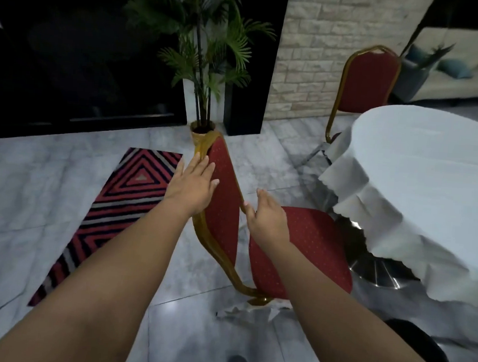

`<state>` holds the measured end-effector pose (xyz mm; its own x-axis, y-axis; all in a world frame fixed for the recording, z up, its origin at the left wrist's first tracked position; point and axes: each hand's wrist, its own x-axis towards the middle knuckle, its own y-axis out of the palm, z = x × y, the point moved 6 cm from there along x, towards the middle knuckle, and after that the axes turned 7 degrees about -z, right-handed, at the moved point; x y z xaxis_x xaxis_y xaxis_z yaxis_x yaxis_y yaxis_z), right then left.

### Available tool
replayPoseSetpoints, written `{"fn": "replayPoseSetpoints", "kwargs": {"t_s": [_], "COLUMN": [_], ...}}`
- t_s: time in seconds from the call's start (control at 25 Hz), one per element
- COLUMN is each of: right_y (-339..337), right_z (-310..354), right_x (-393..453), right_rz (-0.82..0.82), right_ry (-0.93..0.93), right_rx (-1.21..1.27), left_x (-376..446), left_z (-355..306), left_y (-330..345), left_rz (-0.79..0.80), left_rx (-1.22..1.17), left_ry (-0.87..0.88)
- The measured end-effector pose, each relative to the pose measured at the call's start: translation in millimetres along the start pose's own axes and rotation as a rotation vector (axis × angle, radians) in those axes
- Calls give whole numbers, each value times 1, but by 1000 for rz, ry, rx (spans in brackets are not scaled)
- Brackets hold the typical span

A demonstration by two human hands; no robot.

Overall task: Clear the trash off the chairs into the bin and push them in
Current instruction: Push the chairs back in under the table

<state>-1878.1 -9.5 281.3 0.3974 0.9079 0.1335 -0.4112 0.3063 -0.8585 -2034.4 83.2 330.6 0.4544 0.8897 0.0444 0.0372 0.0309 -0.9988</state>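
A red padded chair [309, 241] with a gold frame stands in front of me, its seat facing the round table [428, 175] under a white cloth. My left hand [192, 186] lies flat with straight fingers on the back of the chair's backrest near the top. My right hand [266, 219] touches the gold edge of the backrest on the seat side, fingers loosely extended. The seat is bare. A crumpled piece of white paper [241, 311] lies on the floor by the chair's near leg. No bin is in view.
A second red chair [370, 79] stands behind the table at the far side. A potted palm [208, 67] stands just beyond the chair. A striped red rug [118, 210] lies on the marble floor to the left. A sofa [463, 68] sits far right.
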Motion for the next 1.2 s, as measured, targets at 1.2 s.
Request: {"fn": "replayPoseSetpoints", "kwargs": {"t_s": [1.2], "right_y": [83], "right_z": [148], "right_x": [57], "right_rz": [-370], "right_ry": [634], "right_rx": [-195], "left_x": [172], "left_z": [74], "left_y": [22], "left_rz": [161], "left_rx": [-346], "left_ry": [718]}}
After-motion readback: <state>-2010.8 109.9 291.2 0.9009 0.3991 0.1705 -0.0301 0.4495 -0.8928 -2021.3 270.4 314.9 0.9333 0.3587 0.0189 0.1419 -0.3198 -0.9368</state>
